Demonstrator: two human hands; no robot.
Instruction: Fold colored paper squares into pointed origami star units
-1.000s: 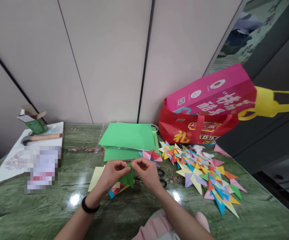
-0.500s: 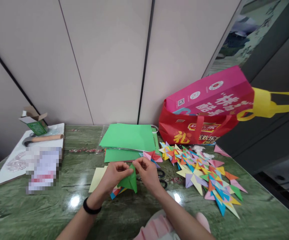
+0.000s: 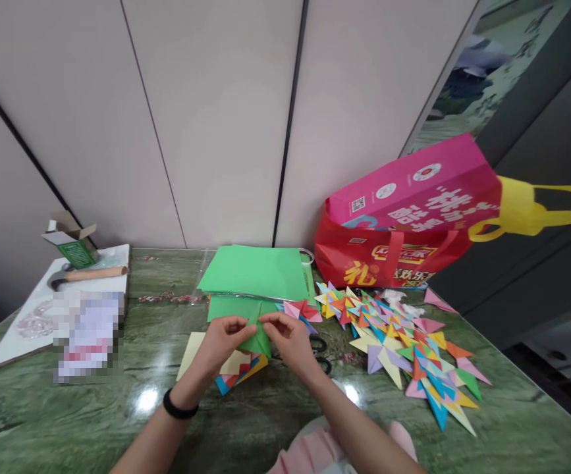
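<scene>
A piece of folded green paper (image 3: 256, 342) is held up between both hands over the middle of the table, its narrow tip pointing away from me. My left hand (image 3: 226, 341) pinches its left side. On the other side, my right hand (image 3: 288, 337) grips the right edge between thumb and fingers. Beneath the hands lie small coloured paper squares (image 3: 236, 376) and pale yellow paper (image 3: 192, 349). Black-handled scissors (image 3: 323, 363) rest by my right wrist, their blades hidden. Beyond my right hand sits a pink and red folded paper piece (image 3: 303, 311).
Green sheets (image 3: 255, 270) lie against the wall. Many folded paper stars (image 3: 413, 349) spread over the right side, before a red gift bag (image 3: 359, 257). At left, a white board (image 3: 28, 322) carries a wooden-handled tool (image 3: 92, 274) and an opened green box (image 3: 78, 253).
The folded green paper has turned so its tip now stands up between my fingers. Both hands have shifted only slightly, and more of the coloured squares below shows.
</scene>
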